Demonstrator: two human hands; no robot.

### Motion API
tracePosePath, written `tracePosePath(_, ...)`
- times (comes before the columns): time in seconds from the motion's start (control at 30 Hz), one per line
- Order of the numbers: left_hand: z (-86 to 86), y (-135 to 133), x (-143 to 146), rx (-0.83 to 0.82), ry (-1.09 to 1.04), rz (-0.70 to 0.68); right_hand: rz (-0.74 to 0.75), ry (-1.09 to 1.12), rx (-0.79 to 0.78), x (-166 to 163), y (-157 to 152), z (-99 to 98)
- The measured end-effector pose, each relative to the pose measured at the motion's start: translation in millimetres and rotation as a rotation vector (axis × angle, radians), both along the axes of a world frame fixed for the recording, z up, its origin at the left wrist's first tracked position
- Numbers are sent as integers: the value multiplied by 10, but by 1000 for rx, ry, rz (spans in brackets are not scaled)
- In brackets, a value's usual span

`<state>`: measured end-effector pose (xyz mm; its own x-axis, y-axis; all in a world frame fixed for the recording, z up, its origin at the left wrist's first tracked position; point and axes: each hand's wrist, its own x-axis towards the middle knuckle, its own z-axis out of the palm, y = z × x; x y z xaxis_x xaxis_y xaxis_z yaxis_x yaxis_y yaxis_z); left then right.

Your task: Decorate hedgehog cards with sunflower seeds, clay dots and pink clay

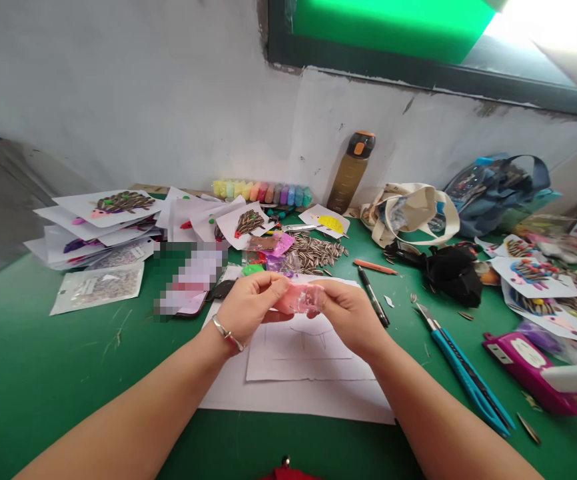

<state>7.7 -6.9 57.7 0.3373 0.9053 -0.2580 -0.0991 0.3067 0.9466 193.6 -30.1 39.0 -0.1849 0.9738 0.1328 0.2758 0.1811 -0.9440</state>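
Note:
Between my two hands is a small clear packet of pink modelling clay point(292, 299), held above the papers. My left hand point(252, 301), with a silver bracelet at the wrist, is closed on the packet's left end. The fingers of my right hand point(351, 313) pinch its right end. Underneath lie white sheets of paper point(288, 393); the upper one bears a faint pencil drawing point(313, 337), partly hidden by my hands. Just beyond my hands are a heap of striped sunflower seeds point(316, 253) and packets of purple point(281, 243) and green clay point(252, 269).
Seed-covered hedgehog pictures point(118, 203) are stacked at left. Clay packets in many colours point(263, 193) line the wall beside a bottle point(351, 173). On the right lie a pen point(373, 297), an orange pencil point(376, 267), a blue utility knife point(468, 373) and a magenta device point(538, 373).

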Motion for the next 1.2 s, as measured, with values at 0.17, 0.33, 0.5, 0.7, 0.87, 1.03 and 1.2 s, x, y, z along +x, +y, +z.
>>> tracePosePath(0.17,-19,-6,25,28,-13,62,19,-62,13,-2,-25,11)
tracePosePath(0.33,-5,7,8,29,-23,64,37,-21,-7,-7,-33,16)
tracePosePath(0.5,27,-6,-4,-48,-39,-60,23,-22,-5,-7,-31,-13)
tracePosePath(0.7,-15,-16,34,45,34,-40,94,-2,-10,-49,-47,39)
tracePosePath(0.87,-8,-19,30,99,50,-13,131,26,-15,-63,-56,80)
tracePosePath(1.03,4,-42,48,77,36,-77,77,-1,-26,-39,-52,71)
tracePosePath(1.2,-38,-44,66,115,65,-84,92,-63,-23,-47,-50,65)
